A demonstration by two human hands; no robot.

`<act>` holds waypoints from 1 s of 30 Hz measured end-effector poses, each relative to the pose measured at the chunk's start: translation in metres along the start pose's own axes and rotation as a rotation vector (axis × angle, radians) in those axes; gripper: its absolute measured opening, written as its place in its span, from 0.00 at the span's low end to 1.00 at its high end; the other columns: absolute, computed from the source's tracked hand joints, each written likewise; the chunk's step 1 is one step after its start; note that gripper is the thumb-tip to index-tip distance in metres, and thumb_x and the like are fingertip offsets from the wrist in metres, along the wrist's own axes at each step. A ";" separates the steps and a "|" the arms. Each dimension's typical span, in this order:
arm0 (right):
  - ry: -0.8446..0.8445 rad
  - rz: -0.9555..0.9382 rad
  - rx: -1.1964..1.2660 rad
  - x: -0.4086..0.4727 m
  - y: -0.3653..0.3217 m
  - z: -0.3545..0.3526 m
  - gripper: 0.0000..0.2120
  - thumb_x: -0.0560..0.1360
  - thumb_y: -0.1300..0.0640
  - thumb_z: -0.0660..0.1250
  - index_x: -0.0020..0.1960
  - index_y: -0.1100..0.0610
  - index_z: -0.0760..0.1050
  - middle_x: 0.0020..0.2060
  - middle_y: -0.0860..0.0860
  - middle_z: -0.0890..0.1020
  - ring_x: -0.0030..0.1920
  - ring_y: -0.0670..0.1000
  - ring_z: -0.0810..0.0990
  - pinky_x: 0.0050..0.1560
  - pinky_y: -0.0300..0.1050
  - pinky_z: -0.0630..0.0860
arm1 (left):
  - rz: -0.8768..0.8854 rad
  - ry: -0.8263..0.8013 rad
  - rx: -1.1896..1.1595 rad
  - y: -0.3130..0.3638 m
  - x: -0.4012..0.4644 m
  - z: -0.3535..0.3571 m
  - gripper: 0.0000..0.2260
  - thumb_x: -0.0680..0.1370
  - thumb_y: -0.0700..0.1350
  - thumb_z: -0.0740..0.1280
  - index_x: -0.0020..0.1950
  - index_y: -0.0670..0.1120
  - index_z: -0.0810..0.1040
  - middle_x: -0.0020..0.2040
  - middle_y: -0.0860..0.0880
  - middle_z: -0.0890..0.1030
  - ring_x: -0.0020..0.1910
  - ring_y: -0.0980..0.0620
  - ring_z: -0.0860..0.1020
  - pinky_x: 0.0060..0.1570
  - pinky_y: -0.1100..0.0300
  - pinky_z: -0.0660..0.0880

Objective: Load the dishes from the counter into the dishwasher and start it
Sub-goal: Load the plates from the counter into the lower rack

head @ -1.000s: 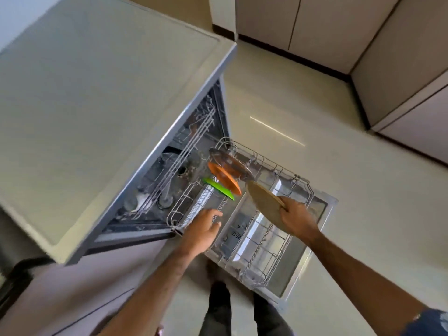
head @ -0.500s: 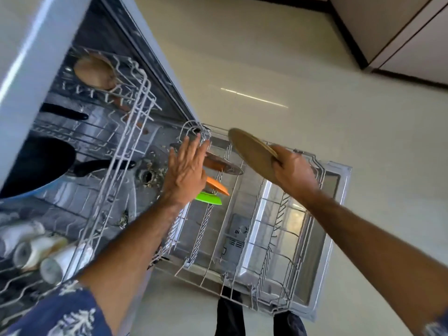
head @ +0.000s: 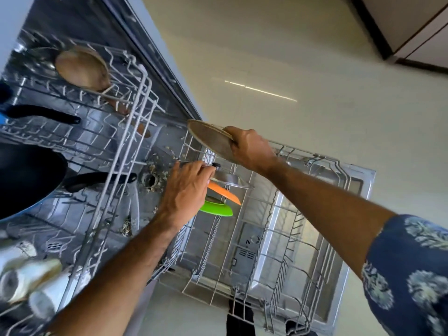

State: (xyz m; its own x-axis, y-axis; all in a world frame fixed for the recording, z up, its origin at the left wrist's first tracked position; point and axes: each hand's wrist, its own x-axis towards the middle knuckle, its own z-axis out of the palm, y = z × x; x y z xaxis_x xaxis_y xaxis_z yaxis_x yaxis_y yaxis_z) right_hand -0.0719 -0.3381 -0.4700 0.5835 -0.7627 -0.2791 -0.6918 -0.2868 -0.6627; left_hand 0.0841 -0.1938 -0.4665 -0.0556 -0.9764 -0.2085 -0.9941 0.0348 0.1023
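The dishwasher's lower rack (head: 288,241) is pulled out over the open door (head: 363,187). At the rack's far end a metal lid (head: 232,181) with a black knob, an orange plate (head: 226,194) and a green plate (head: 217,209) stand on edge. My left hand (head: 186,190) reaches over them, its fingers curled on the lid beside the knob. My right hand (head: 251,149) grips a tan plate (head: 209,140) by its rim and holds it tilted above the rack's far end.
The upper rack (head: 116,151) juts out at the left with a black pan (head: 26,178), a wooden bowl (head: 82,69) and white cups (head: 29,280). Food scraps lie round the tub's drain (head: 151,179). Beige floor lies to the right, cabinets at the top right.
The view dropped closer to the racks. My left hand moved from the rack's edge onto the lid and closed on it. My right hand carried the tan plate toward the rack's far end.
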 end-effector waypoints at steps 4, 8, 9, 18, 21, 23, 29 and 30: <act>0.001 -0.056 -0.015 0.011 -0.010 0.012 0.18 0.80 0.61 0.57 0.68 0.52 0.73 0.54 0.57 0.83 0.49 0.59 0.82 0.45 0.53 0.80 | 0.004 0.012 -0.017 -0.005 -0.001 0.003 0.16 0.79 0.42 0.67 0.66 0.50 0.75 0.60 0.51 0.78 0.61 0.49 0.77 0.67 0.46 0.68; 0.106 -0.068 -0.016 0.013 -0.014 0.007 0.14 0.79 0.57 0.56 0.61 0.53 0.76 0.45 0.54 0.83 0.40 0.56 0.80 0.34 0.41 0.68 | -0.004 -0.011 -0.034 -0.008 -0.004 0.004 0.17 0.80 0.42 0.66 0.68 0.50 0.74 0.63 0.51 0.77 0.62 0.50 0.76 0.69 0.42 0.68; 0.123 -0.076 -0.025 0.011 -0.013 0.004 0.13 0.79 0.57 0.56 0.59 0.52 0.76 0.44 0.53 0.83 0.38 0.55 0.79 0.33 0.40 0.66 | -0.007 -0.015 -0.033 -0.008 -0.004 0.004 0.17 0.80 0.43 0.66 0.69 0.50 0.74 0.63 0.51 0.77 0.62 0.50 0.76 0.69 0.41 0.68; -0.136 -0.044 -0.200 -0.002 0.012 0.031 0.15 0.82 0.50 0.60 0.66 0.54 0.69 0.50 0.59 0.82 0.47 0.60 0.82 0.47 0.53 0.80 | -0.041 -0.043 -0.045 -0.007 -0.001 0.005 0.17 0.81 0.40 0.65 0.69 0.49 0.73 0.64 0.50 0.76 0.65 0.50 0.74 0.74 0.41 0.63; -0.151 -0.020 -0.117 0.005 0.019 0.042 0.16 0.81 0.51 0.61 0.66 0.56 0.68 0.50 0.60 0.82 0.47 0.60 0.82 0.48 0.53 0.80 | -0.049 0.019 -0.089 -0.004 0.001 0.004 0.15 0.80 0.39 0.66 0.67 0.45 0.76 0.62 0.46 0.78 0.62 0.48 0.76 0.72 0.45 0.66; -0.160 -0.064 -0.102 0.016 0.017 0.048 0.14 0.81 0.54 0.63 0.65 0.55 0.68 0.50 0.59 0.82 0.46 0.57 0.82 0.46 0.48 0.77 | -0.074 0.082 -0.107 -0.001 0.003 0.002 0.14 0.79 0.38 0.66 0.65 0.43 0.77 0.62 0.44 0.78 0.62 0.46 0.76 0.68 0.49 0.69; -0.280 -0.090 -0.238 0.048 -0.001 0.049 0.17 0.82 0.49 0.61 0.66 0.55 0.67 0.54 0.57 0.81 0.53 0.58 0.80 0.50 0.51 0.75 | -0.367 0.239 -0.122 0.004 0.015 -0.006 0.20 0.79 0.47 0.67 0.69 0.45 0.72 0.68 0.45 0.72 0.65 0.46 0.71 0.63 0.51 0.71; -0.311 -0.078 -0.211 0.050 -0.002 0.045 0.19 0.82 0.46 0.58 0.68 0.55 0.66 0.56 0.58 0.80 0.54 0.57 0.79 0.54 0.51 0.75 | -0.397 0.263 -0.133 0.006 0.018 -0.007 0.21 0.78 0.48 0.68 0.70 0.45 0.71 0.68 0.45 0.71 0.65 0.46 0.71 0.62 0.51 0.71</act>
State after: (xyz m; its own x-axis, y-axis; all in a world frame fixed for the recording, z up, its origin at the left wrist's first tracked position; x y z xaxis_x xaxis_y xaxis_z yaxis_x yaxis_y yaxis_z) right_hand -0.0223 -0.3492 -0.5138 0.7165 -0.5308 -0.4526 -0.6938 -0.4750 -0.5413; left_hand 0.0782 -0.2125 -0.4627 0.3678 -0.9299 -0.0056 -0.9123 -0.3620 0.1915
